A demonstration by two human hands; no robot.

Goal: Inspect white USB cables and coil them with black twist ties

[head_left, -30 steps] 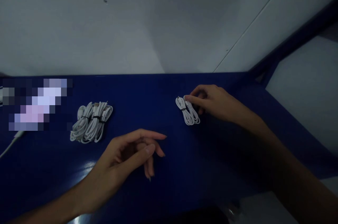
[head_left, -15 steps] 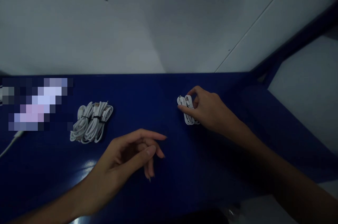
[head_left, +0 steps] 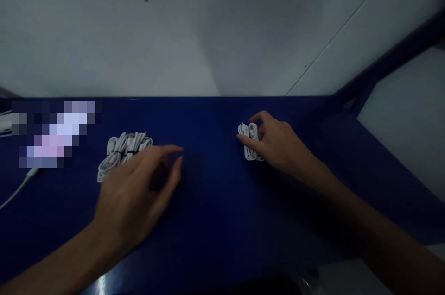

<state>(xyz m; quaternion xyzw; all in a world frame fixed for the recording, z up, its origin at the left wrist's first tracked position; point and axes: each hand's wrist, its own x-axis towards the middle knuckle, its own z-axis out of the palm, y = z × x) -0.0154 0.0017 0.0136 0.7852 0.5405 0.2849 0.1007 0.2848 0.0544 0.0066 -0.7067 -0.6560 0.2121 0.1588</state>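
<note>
Your left hand (head_left: 134, 195) has shifted left, now partly hiding the white USB cable pile (head_left: 114, 160); thumb and index narrowly parted. Your right hand (head_left: 283, 144) stays put, far right, thumb and fingers around white coiled cables (head_left: 249, 152) on the blue table (head_left: 208, 202). Count: left pile, two black ties (head_left: 132, 152); right, bundle number unclear.

A glossy blue worktop (head_left: 208, 211) meets a pale grey wall (head_left: 174, 45) bearing a dark speck (head_left: 145, 0) and a slanting seam (head_left: 342, 30). At left, a white cord (head_left: 15, 194) runs from a bright, pixelated object (head_left: 59, 135). At right, a blue bar (head_left: 389, 62) slants above a pale panel (head_left: 406, 123).
</note>
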